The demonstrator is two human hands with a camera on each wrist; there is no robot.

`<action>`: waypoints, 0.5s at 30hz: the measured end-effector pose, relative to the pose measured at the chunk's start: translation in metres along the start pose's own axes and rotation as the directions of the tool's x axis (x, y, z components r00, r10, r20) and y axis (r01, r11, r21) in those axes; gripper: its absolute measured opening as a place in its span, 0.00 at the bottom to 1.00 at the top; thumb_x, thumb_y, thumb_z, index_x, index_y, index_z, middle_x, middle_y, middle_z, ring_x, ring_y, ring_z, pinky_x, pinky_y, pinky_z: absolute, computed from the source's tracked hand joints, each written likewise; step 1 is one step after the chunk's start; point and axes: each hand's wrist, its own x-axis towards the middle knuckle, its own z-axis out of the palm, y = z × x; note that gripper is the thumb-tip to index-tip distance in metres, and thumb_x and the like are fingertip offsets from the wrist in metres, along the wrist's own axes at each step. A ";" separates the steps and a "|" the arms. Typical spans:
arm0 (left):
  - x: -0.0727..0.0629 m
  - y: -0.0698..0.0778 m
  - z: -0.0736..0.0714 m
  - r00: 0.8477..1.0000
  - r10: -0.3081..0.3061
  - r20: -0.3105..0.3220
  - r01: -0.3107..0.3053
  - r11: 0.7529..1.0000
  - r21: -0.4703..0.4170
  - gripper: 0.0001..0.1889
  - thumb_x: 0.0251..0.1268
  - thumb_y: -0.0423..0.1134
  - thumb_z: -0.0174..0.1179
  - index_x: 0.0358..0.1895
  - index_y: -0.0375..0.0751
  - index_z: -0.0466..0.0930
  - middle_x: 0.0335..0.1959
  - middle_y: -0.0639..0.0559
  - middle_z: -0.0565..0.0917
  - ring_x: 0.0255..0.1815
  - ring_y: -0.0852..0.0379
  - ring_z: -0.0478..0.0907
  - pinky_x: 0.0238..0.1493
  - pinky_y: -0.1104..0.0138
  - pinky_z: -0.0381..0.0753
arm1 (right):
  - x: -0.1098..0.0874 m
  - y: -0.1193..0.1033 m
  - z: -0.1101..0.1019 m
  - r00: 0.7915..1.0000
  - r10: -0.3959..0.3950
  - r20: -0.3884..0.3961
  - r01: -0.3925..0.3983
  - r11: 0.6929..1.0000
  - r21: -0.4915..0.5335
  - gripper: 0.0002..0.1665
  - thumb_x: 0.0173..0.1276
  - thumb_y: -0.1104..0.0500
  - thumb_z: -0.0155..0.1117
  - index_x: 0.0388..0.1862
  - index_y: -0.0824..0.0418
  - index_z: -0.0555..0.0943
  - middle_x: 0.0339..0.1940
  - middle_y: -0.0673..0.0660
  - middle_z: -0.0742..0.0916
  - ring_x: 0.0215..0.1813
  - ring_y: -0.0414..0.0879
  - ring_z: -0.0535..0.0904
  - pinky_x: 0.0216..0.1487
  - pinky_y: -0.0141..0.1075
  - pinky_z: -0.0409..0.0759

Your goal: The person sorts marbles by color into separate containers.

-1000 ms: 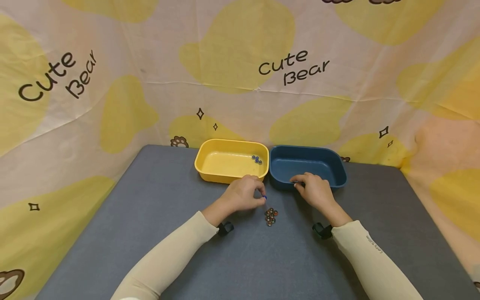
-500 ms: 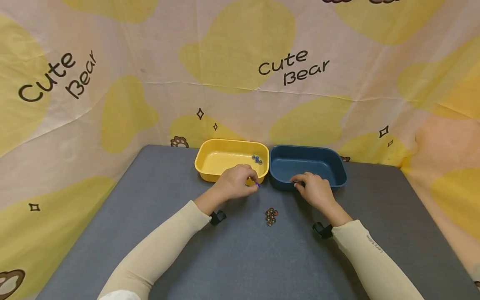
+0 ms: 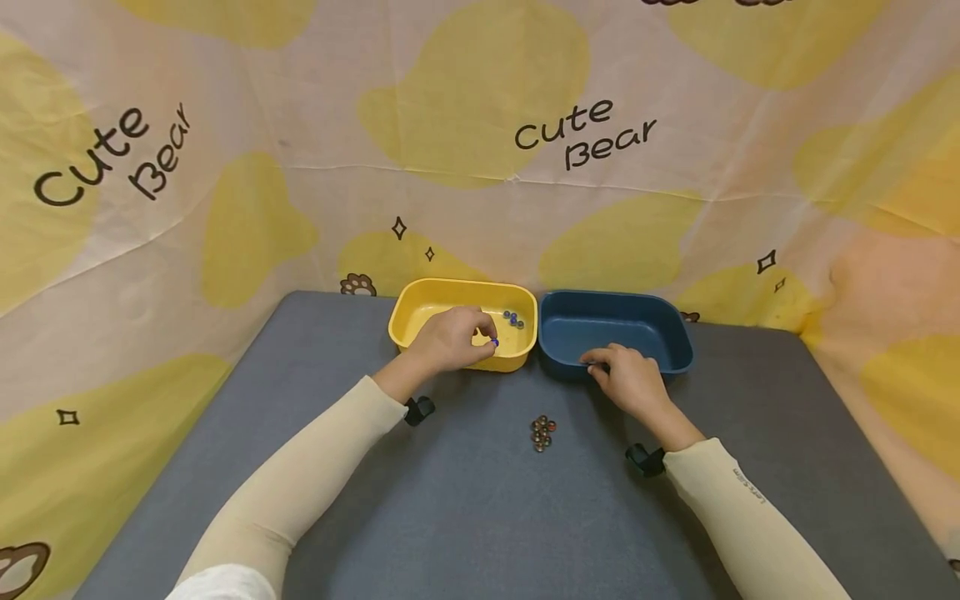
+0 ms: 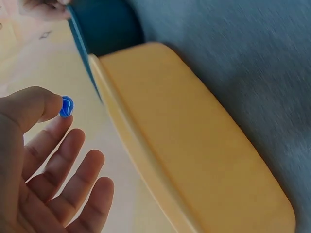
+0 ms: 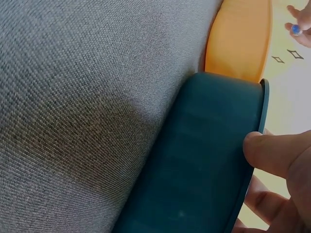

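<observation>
Between thumb and index finger, my left hand [image 3: 448,340] pinches a blue marble with white swirls [image 4: 67,107]. It is above the front side of the yellow bin [image 3: 422,310], the other fingers loosely spread in the left wrist view. Several bluish marbles [image 3: 513,319] lie on that bin's floor at the right. My right hand [image 3: 632,382] grips the near rim of the dark blue bin [image 3: 611,310]; in the right wrist view its thumb [image 5: 267,150] presses the outer wall and the fingers are partly hidden behind the rim.
A small cluster of brownish marbles [image 3: 541,433] lies on the grey tabletop [image 3: 480,517], in front of the bins. The two bins stand side by side at the back edge, against a patterned cloth [image 3: 480,108].
My left hand has moved left and away from me with the blue marble, from near the brownish cluster to above the yellow bin. The right hand has stayed on the blue bin's rim.
</observation>
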 end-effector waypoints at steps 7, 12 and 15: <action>0.013 -0.022 0.000 0.998 -0.054 0.014 0.054 0.998 0.021 0.08 0.61 0.47 0.62 0.38 0.50 0.84 0.41 0.55 0.85 0.40 0.58 0.80 0.41 0.62 0.80 | 0.001 0.001 -0.002 1.000 -0.004 -0.014 0.004 1.000 0.002 0.12 0.67 0.58 0.63 0.48 0.51 0.86 0.35 0.57 0.84 0.22 0.46 0.72 0.21 0.37 0.63; 0.020 -0.038 0.005 0.990 -0.131 0.046 0.131 0.991 0.014 0.09 0.62 0.47 0.61 0.39 0.49 0.84 0.44 0.54 0.85 0.44 0.56 0.80 0.45 0.60 0.79 | 0.001 0.002 -0.001 1.000 0.000 -0.006 0.000 1.000 0.005 0.12 0.67 0.58 0.63 0.49 0.51 0.86 0.35 0.57 0.84 0.22 0.46 0.72 0.21 0.37 0.63; 0.023 -0.049 0.010 0.983 -0.173 0.060 0.173 0.985 0.007 0.09 0.62 0.47 0.61 0.38 0.49 0.84 0.44 0.53 0.85 0.45 0.55 0.80 0.46 0.59 0.79 | 0.002 0.001 0.001 1.000 0.004 -0.003 -0.004 1.000 0.007 0.12 0.67 0.58 0.63 0.48 0.51 0.86 0.35 0.57 0.84 0.23 0.46 0.72 0.21 0.37 0.63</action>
